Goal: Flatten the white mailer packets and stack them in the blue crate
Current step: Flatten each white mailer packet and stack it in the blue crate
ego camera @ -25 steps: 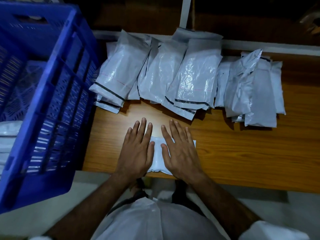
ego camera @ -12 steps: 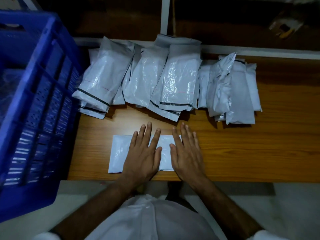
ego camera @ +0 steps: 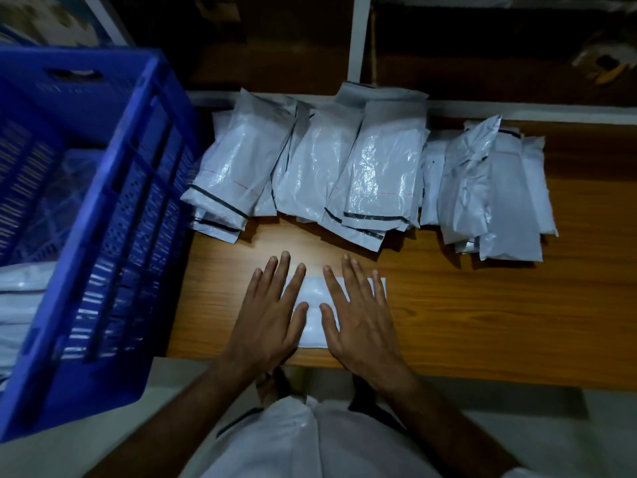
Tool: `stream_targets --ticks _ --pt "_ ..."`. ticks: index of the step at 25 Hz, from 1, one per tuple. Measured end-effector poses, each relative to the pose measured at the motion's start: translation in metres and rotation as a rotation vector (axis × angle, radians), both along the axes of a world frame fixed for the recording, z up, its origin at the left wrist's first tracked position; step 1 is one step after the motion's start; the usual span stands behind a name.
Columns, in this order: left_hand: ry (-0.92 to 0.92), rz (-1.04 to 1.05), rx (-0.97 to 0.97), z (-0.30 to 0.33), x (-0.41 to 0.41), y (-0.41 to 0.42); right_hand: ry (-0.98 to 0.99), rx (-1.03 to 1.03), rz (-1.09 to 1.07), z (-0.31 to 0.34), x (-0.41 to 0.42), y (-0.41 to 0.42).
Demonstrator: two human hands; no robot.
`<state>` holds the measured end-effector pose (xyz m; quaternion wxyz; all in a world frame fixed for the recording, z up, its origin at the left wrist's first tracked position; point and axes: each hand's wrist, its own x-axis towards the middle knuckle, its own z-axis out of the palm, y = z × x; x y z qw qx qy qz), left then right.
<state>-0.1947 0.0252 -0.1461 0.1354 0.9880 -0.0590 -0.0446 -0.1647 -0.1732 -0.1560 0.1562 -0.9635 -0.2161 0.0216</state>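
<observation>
A white mailer packet (ego camera: 313, 305) lies flat near the front edge of the wooden table (ego camera: 482, 322). My left hand (ego camera: 267, 319) and my right hand (ego camera: 358, 315) press on it side by side, palms down, fingers straight and spread. They cover most of the packet. Several more white packets (ego camera: 344, 167) lie in an overlapping row along the back of the table. The blue crate (ego camera: 86, 236) stands at the left, with flattened white packets (ego camera: 20, 305) inside it.
A white frame rail (ego camera: 517, 112) runs along the table's back edge, with a white post (ego camera: 360, 36) and dark shelving behind. The crate's perforated wall stands close to my left hand. Bare wood lies to the right of my hands.
Half a second ago the packet's left end showed past my left hand; now that hand covers it and the packet's right end shows past my right fingers. Both hands stay flat.
</observation>
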Motion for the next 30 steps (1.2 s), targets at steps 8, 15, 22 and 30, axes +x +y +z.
stream_targets --ticks 8,15,22,30 --pt "0.079 -0.293 -0.010 0.012 -0.008 0.019 0.040 0.043 0.054 0.003 0.009 -0.004" --pt "0.114 -0.350 0.072 0.011 0.006 0.031 0.110 -0.046 0.290 0.012 -0.006 -0.046" --pt "0.011 -0.276 0.302 0.063 0.002 0.016 0.033 0.028 0.234 0.040 0.006 -0.036" --pt "-0.223 -0.017 0.417 0.158 0.006 0.024 -0.279 0.071 0.349 0.134 0.057 -0.008"
